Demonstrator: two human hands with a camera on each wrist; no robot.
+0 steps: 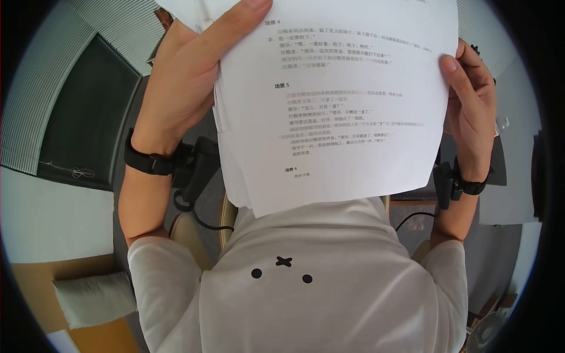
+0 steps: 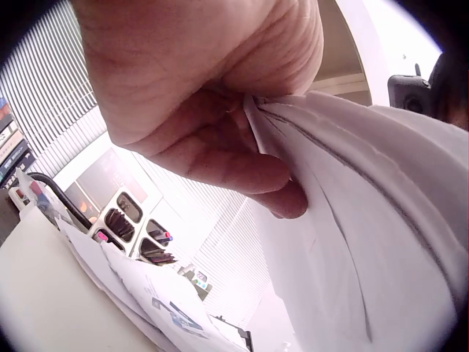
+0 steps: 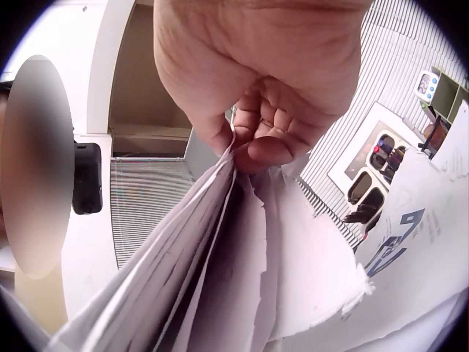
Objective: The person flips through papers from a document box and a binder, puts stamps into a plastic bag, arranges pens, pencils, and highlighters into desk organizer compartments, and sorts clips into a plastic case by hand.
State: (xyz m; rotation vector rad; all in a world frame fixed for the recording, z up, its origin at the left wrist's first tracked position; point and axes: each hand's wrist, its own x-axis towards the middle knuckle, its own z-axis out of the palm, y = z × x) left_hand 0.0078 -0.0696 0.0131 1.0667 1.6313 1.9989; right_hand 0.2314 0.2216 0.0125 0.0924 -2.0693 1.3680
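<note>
As hands [image 1: 197,67] [image 1: 475,100] grip papers [image 1: 353,117], lower edges [image 1: 341,201] loose

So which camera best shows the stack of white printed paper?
The head view: the stack of white printed paper faces the camera, text showing. The left wrist view shows curved edges; the right wrist view, fanned edges.

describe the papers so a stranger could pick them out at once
Start from the person's pale shirt, then look above it to the left hand and right hand. Between them are the white papers. Rows of small dark print set them apart from the shirt, which shows two dots and a cross.
</note>
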